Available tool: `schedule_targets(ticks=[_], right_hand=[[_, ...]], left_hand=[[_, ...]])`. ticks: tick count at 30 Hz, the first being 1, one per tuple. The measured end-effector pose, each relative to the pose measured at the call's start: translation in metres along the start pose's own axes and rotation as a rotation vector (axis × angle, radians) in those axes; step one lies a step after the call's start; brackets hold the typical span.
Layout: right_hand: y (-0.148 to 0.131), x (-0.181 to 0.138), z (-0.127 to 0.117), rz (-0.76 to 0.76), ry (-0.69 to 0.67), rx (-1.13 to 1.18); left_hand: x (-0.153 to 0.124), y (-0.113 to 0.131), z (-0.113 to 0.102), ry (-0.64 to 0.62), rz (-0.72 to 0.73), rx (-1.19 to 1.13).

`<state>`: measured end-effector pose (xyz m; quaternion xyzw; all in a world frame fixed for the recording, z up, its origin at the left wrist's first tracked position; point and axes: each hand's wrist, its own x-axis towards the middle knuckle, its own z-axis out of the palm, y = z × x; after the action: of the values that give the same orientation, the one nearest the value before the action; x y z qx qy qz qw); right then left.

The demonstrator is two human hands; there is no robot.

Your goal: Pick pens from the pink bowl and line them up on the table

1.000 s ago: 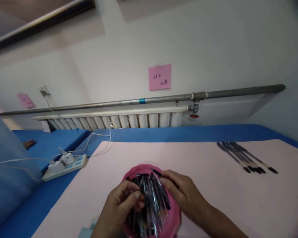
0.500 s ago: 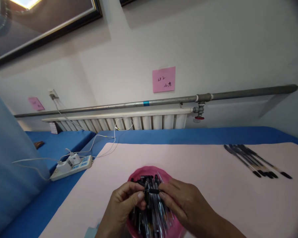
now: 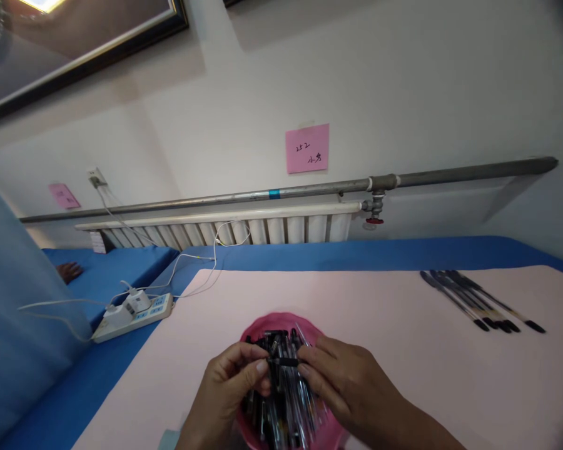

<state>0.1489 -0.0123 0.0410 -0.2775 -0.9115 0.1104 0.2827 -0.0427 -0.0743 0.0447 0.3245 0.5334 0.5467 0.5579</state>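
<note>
Pinches a black pen (image 3: 285, 361) crosswise between closed left grip (image 3: 234, 381) and closed right grip (image 3: 340, 375), one end in each, just above the pen-filled pink bowl (image 3: 281, 319) sitting under both on the worktop (image 3: 426, 381).

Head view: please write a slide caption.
Left hand and right hand pinch a black pen piece above the pink bowl of pens.
</note>
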Motion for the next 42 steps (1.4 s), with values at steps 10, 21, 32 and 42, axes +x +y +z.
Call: schedule_targets(ticks=[10,21,32,42], right_hand=[[-0.004,-0.004,0.009,-0.063,0.036,-0.128],[-0.012,-0.006,0.010,-0.093,0.080,-0.208],[-0.016,-0.009,0.020,-0.012,0.058,-0.129],[-0.021,-0.008,0.031,0.568,-0.044,0.635]], left_hand=[[0.002,-0.003,0.002,0.016,-0.009,0.051],[0.006,-0.009,-0.004,-0.053,-0.095,-0.078],[0.003,-0.005,-0.002,-0.043,-0.130,-0.086],[0.003,-0.010,0.005,-0.060,-0.033,-0.250]])
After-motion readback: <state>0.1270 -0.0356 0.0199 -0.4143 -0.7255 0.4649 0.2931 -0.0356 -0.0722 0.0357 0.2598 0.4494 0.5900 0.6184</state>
